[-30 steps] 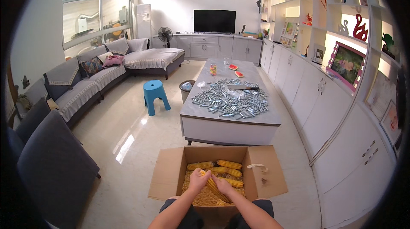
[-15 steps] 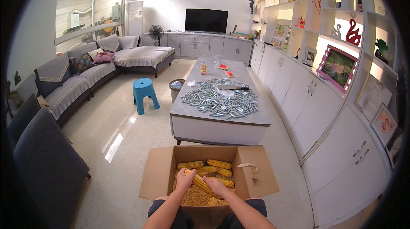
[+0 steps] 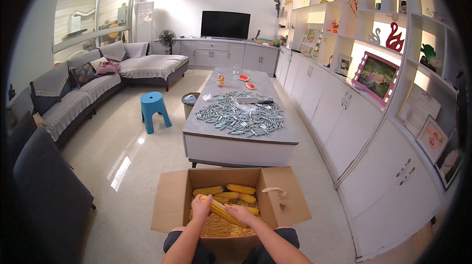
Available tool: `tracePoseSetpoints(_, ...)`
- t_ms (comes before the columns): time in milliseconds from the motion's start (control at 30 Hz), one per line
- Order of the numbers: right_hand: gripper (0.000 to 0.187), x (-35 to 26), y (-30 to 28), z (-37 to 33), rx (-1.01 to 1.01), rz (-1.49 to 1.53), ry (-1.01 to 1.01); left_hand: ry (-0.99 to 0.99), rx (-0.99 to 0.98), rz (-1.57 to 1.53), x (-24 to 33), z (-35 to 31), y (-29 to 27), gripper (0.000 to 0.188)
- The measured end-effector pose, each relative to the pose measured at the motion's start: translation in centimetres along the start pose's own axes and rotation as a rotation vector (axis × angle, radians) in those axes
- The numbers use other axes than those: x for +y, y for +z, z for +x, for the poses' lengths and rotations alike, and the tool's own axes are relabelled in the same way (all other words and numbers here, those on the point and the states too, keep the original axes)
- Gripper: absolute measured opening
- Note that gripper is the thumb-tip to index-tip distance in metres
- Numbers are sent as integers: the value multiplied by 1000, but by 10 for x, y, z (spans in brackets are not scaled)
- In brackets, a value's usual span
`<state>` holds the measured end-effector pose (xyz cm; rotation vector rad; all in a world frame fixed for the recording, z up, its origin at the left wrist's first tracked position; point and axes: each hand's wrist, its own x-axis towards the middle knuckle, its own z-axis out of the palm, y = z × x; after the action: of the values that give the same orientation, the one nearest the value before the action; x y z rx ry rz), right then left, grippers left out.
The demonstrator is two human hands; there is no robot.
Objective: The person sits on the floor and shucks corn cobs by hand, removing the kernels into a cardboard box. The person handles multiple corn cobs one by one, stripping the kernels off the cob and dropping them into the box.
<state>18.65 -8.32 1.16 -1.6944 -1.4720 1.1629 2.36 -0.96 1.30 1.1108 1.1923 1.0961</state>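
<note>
Over an open cardboard box [image 3: 166, 200] between my knees, both hands hold one yellow corn cob [image 3: 227, 216], which slants down to the right. My left hand [image 3: 201, 208] is closed round its upper left end. My right hand [image 3: 239, 214] grips it from the right, fingers closed along its side. A pale stripe without kernels shows on the cob between the hands. Below, loose corn kernels [image 3: 216, 229] cover the bottom of the box. Several whole corn cobs [image 3: 240, 189] lie on them toward the far side.
Beyond the box stands a grey-topped table [image 3: 196, 136] with a heap of small metal cylinders [image 3: 241, 119], a knife [image 3: 253, 100] and watermelon slices [image 3: 244, 78]. A blue stool [image 3: 153, 111] and a bin [image 3: 189, 104] stand left of it. White cabinets [image 3: 339, 121] line the right.
The whole view has shifted, so the room and box sit a little further left. Both hands keep their hold on the corn cob, with only slight movement.
</note>
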Motion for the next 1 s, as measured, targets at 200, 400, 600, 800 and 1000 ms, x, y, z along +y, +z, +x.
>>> tracePoseSetpoints(200,54,21,3,5,19,73,2,-42,-6,-12,8,-6,6,26)
tracePoseSetpoints(400,53,39,2,17,49,139,67,47,-12,15,-7,0,10,22)
tracePoseSetpoints(600,53,10,-11,1,-85,-34,5,-19,42,-64,2,6,0,24)
tracePoseSetpoints(800,55,11,-8,-3,-8,-32,30,33,61,29,10,-1,1,24)
tracePoseSetpoints(1000,56,22,-3,4,90,-26,75,194,93,62,-8,6,2,23)
